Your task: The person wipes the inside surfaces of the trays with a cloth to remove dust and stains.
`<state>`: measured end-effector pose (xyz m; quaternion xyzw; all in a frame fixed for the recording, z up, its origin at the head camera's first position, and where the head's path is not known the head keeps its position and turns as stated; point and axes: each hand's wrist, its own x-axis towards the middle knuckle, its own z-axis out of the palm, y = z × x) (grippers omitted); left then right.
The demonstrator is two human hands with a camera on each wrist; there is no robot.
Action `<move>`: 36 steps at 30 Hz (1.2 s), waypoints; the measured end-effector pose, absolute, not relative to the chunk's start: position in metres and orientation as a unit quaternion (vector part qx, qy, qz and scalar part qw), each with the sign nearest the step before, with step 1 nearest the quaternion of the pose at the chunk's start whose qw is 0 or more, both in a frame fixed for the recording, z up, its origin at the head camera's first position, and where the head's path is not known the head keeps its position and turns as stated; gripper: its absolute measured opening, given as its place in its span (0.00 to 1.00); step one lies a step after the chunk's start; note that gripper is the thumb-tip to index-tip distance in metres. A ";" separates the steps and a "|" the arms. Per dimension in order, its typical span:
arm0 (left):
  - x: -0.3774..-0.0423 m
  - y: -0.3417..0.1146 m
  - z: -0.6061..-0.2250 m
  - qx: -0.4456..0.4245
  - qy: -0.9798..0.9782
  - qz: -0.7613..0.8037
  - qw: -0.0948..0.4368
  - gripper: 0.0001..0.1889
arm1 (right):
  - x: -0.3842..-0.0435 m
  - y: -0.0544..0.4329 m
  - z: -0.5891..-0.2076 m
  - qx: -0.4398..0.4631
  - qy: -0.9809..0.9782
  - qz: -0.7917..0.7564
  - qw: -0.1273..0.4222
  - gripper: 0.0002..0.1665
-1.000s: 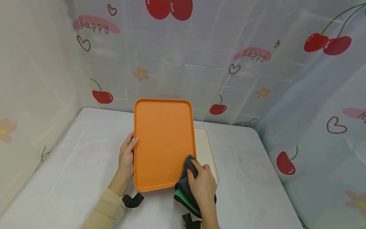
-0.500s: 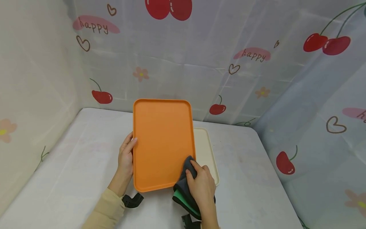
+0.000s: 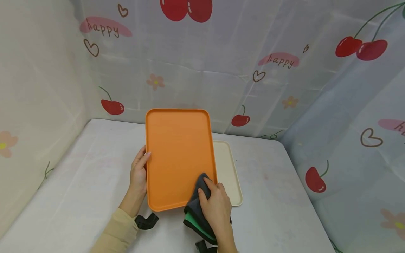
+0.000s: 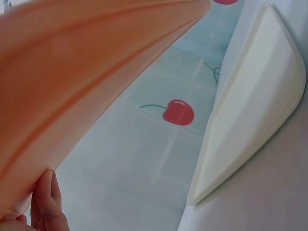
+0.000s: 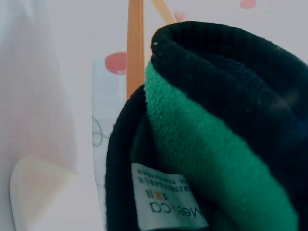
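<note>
My left hand (image 3: 139, 174) grips the left edge of an orange tray (image 3: 178, 151), thumb on the front rim and fingers behind. The tray is tilted up toward the head camera, raised above the table. In the left wrist view the tray's underside (image 4: 86, 72) shows, with fingertips (image 4: 45, 197) against it. My right hand (image 3: 216, 207) holds a folded grey and green cloth (image 3: 197, 202) against the tray's lower right corner. The right wrist view is mostly filled by the cloth (image 5: 192, 134), its green side, black edging and white label showing; the right hand is hidden there.
A cream tray (image 3: 229, 175) lies on the white table (image 3: 269, 182), partly behind the orange one. Black wrist mounts (image 3: 147, 222) sit at both wrists. A cherry-patterned curtain (image 3: 190, 70) stands behind the table and along its sides.
My right hand and the cloth have slid a little to the left along the tray's lower part. The left hand and orange tray have barely moved.
</note>
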<state>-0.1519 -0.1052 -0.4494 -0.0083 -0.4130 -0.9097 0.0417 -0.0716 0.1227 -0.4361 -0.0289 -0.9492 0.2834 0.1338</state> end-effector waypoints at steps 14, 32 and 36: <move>-0.152 -0.104 -0.450 -0.013 -0.402 -0.914 0.044 0.17 | -0.064 0.092 -0.434 0.036 -0.953 0.282 0.107 0.22; -0.150 -0.101 -0.450 -0.007 -0.420 -0.907 0.039 0.20 | -0.053 0.059 -0.434 0.142 -0.952 0.235 0.133 0.20; -0.149 -0.101 -0.449 -0.013 -0.425 -0.904 0.034 0.21 | -0.051 0.050 -0.433 0.161 -0.953 0.226 0.120 0.21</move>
